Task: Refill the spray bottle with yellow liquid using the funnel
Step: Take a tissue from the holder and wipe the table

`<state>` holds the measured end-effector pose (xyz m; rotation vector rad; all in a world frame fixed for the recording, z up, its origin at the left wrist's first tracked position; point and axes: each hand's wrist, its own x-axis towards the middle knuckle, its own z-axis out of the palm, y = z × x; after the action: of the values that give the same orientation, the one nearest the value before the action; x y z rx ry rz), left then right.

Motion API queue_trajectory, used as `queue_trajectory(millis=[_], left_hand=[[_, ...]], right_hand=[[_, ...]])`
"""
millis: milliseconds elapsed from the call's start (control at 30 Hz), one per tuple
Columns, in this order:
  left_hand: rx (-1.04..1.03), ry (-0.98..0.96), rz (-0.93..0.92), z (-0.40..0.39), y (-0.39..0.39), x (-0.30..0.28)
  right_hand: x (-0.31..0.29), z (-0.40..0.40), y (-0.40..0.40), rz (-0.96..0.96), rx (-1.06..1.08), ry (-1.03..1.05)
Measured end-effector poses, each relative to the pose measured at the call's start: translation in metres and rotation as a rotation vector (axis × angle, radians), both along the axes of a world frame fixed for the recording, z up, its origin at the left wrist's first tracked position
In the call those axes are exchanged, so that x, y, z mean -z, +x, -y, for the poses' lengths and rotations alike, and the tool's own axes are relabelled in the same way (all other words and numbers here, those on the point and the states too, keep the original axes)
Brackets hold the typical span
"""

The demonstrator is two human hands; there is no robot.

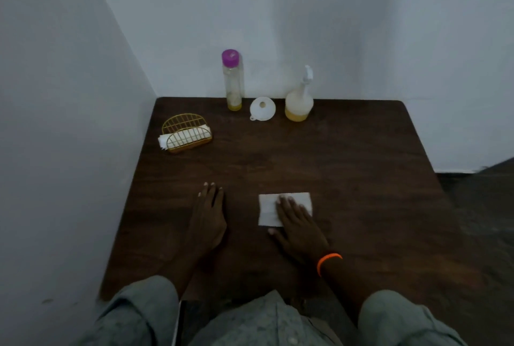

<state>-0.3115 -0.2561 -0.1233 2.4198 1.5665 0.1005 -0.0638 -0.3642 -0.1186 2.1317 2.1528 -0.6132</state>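
Note:
A white spray bottle [299,100] with a band of yellow liquid at its bottom stands upright at the table's far edge, its spray head on. A white funnel [262,108] lies on the table just left of it. Further left stands a tall clear bottle [233,81] with a purple cap and a little yellow liquid at the bottom. My left hand [208,217] lies flat on the dark wooden table [347,178], holding nothing. My right hand [297,223] rests flat on a white folded napkin [267,209] near the front; fingers straight, an orange band on the wrist.
A gold wire napkin holder [185,133] with white napkins stands at the table's left side. White walls close in at the left and the back. Dark floor shows past the table's right edge.

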Motion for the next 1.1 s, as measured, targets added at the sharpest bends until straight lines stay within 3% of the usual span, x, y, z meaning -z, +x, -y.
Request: queue_trajectory(millis=[167,367,667,867,1000,1100], left_hand=[[0.081,0.013,0.003,0.007,0.024,-0.002],[0.08,0.016,0.017,0.017,0.021,-0.003],[-0.165,-0.025,0.071,0.042,-0.03,-0.02],[-0.258,-0.017,0.039,0.068,-0.056,-0.021],[-0.257,-0.047,0.015,0.082,-0.054,-0.015],[-0.215,-0.025,-0.026,0.086,-0.04,-0.018]], right_hand=[[0.003,0.058,0.056,-0.041,0.397,-0.04],[0.006,0.054,0.034,-0.095,0.539,-0.073],[0.004,0.016,-0.101,-0.118,-0.048,-0.022],[0.007,0.04,-0.163,-0.122,-0.531,0.002],[0.006,0.048,-0.152,-0.091,-0.589,0.035],[0.006,0.051,-0.127,-0.082,-0.487,0.022]])
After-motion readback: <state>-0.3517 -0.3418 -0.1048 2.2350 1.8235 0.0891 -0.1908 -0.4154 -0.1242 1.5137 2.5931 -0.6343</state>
